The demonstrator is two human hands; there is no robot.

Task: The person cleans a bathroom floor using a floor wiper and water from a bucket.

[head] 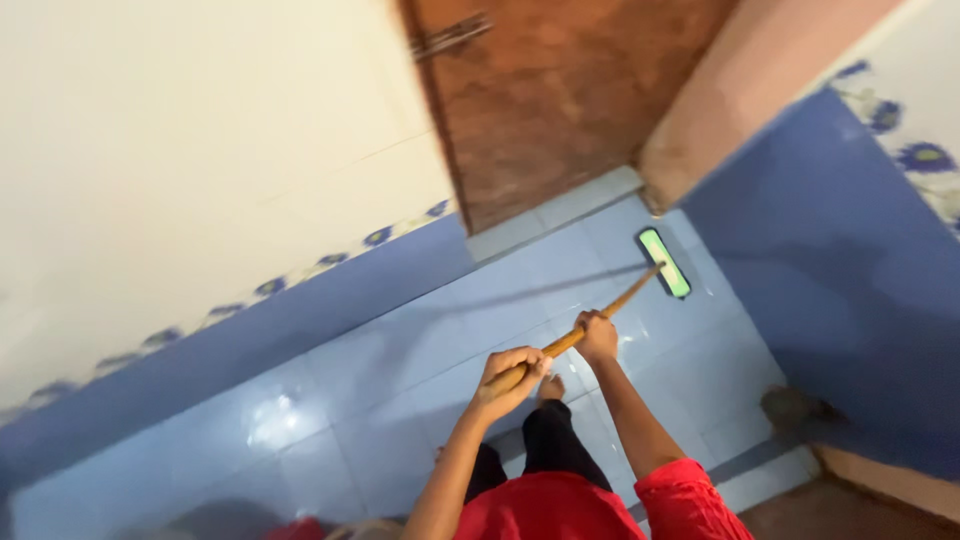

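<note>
Both your hands are clamped on the wooden handle (590, 323): left hand (510, 378) wraps its near end, fingers curled tight, right hand (597, 335) grips further along, fingers closed round it. The handle runs up and away to the green brush head (665, 262), which lies flat on the pale blue floor tiles (400, 380) just short of the brown door (560, 100). A blue wall (840, 260) crowds the head's right side, a dark blurred object (795, 408) sits at its base, and your bare foot (550, 388) stands under the handle.
</note>
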